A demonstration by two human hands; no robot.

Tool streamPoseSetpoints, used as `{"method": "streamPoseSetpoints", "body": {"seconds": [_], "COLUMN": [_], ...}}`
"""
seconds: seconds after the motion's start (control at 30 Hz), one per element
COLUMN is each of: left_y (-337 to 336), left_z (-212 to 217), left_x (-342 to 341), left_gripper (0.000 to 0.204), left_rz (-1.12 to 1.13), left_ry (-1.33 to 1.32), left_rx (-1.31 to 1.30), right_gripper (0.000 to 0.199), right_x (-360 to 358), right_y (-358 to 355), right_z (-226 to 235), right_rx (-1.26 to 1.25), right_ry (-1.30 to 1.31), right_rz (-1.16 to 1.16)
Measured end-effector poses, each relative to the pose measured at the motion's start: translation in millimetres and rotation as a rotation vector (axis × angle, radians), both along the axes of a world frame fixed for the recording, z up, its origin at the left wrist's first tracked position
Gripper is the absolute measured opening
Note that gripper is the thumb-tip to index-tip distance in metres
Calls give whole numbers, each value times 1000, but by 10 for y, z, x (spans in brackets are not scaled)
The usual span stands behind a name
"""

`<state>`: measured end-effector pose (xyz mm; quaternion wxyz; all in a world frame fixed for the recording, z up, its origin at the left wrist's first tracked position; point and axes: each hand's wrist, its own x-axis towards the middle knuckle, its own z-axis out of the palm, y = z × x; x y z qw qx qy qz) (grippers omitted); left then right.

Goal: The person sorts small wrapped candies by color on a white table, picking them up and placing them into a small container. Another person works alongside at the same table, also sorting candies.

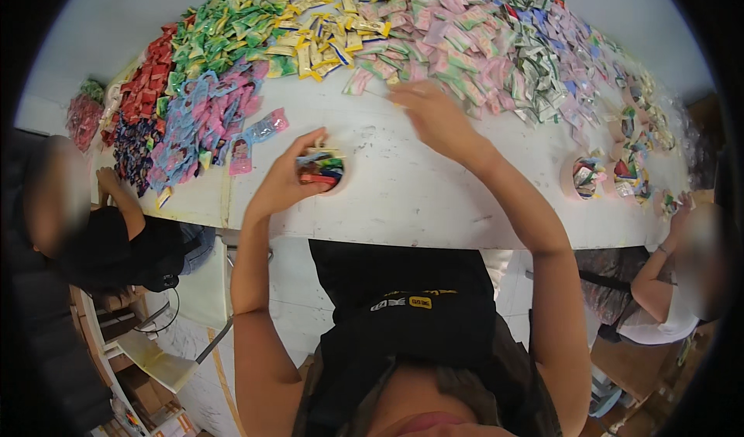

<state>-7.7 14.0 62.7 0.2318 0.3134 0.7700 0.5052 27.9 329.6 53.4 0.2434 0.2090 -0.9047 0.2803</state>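
The pale cup point(346, 175), filled with mixed packets point(332, 162), stands on the white table point(403, 196) just left of the frame's centre, its opening facing up. The left hand point(280, 183), the nearer one, curls around its left side, thumb and fingers closed on it, forearm rising from the lower edge. The right hand point(435, 119) lies above and right of the cup, well apart, arm stretched up-left, fingers pointing left beside the pink-and-green packets point(457, 49); blur hides whether they pinch anything. Yellow packets point(333, 38) lie beyond, at upper centre.
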Motion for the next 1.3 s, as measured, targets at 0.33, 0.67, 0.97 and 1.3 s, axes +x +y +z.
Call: {"method": "streamPoseSetpoints", "body": {"seconds": [0.33, 0.67, 0.97, 1.3], "left_y": [248, 239, 413, 375], "left_z": [-199, -342, -325, -504], "left_x": [198, 251, 275, 242], "left_gripper": [51, 53, 51, 52], "left_rz": [282, 289, 265, 290], "left_ry": [181, 8, -57, -77], "left_rx": [48, 192, 201, 245], "right_gripper": [40, 37, 21, 7], "right_x": [-1720, -937, -382, 218], "right_y": [-563, 185, 558, 772], "right_z": [-110, 303, -152, 148], "right_rx": [157, -275, 521, -717], "right_ry": [-277, -423, 45, -135], "right_rz": [-252, -91, 269, -23]}}
